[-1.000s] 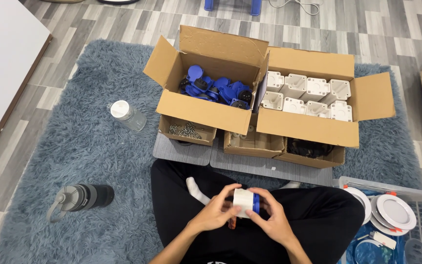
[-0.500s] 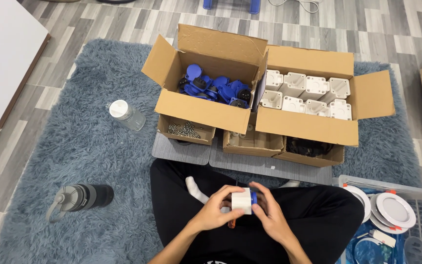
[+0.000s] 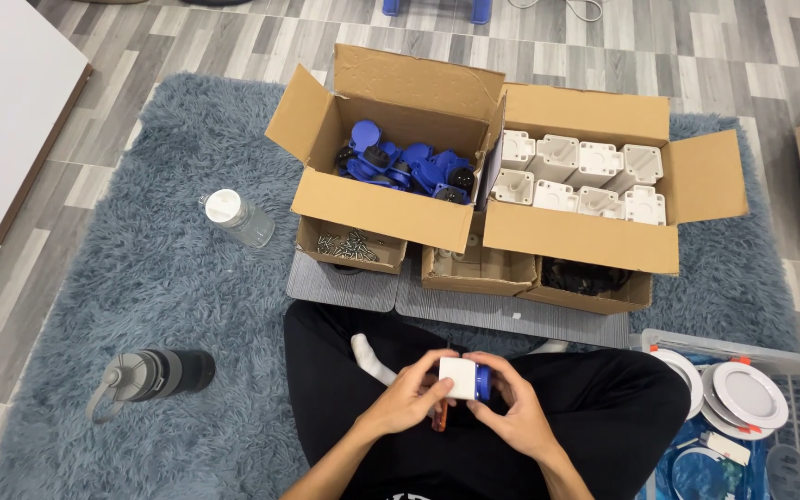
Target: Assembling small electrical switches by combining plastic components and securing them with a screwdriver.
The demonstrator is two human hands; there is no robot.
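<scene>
Gripping the white-and-blue part (image 3: 464, 379) low centre, my left hand (image 3: 406, 400) and right hand (image 3: 514, 414) close together, steadying it over my lap.

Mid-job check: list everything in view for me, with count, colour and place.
white block with blue cap: one, held between both hands over the lap
blue parts: many, in left open carton
white blocks: about eight, in right open carton
screws: a pile, silver, small box below left carton
small boxes: two more, brown, below the cartons
clear bottle: one, white lid, lying on rug
dark bottle: one, lying on rug, left
round lamps: several, white, in crate at right
rug: one, blue-grey
left hand: on block
right hand: on cap side
</scene>
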